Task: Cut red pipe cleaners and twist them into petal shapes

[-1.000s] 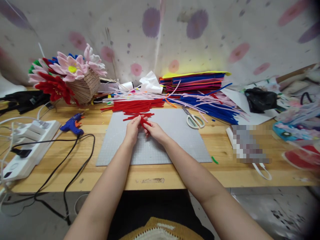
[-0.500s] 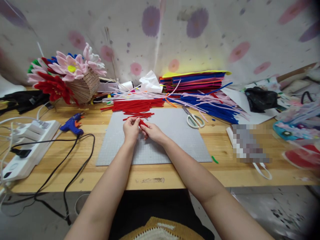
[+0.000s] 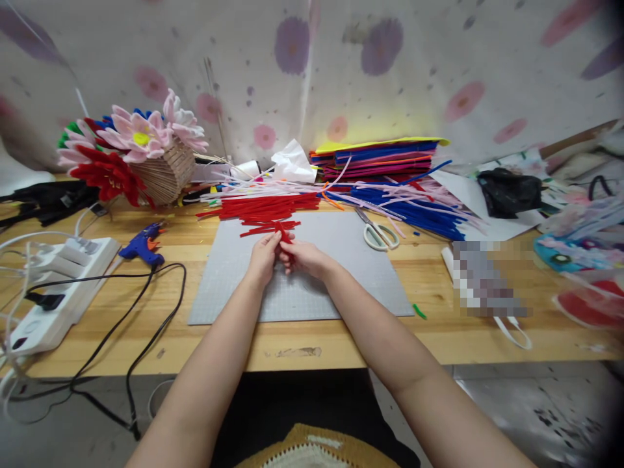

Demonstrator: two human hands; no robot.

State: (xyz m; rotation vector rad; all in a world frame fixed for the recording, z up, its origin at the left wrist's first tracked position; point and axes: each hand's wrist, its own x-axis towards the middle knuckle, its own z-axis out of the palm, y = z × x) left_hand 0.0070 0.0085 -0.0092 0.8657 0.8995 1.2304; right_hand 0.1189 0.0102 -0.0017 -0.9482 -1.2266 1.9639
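Observation:
Above the grey cutting mat [image 3: 224, 286], my left hand [image 3: 264, 257] and my right hand [image 3: 307, 258] meet, fingers closed. Both pinch a short red pipe cleaner piece [image 3: 283, 232] between them; its tip points up and away from me, and its lower part is hidden by my fingers. Just beyond lies a spread pile of red pipe cleaners [image 3: 268, 207], a few of them resting on the mat's far edge. White-handled scissors [image 3: 380, 236] lie at the mat's right far corner.
Blue glue gun [image 3: 141, 245] and white power strip [image 3: 63, 292] with trailing cables are at left. A basket of fuzzy flowers [image 3: 166, 172] stands behind them. Blue pipe cleaners [image 3: 419, 211] and a stacked bundle [image 3: 380, 159] lie at the back. A blurred-out object [image 3: 487, 279] is at right.
My hands have shifted slightly right and drawn closer together. The red piece has turned from slanting sideways to pointing more upward.

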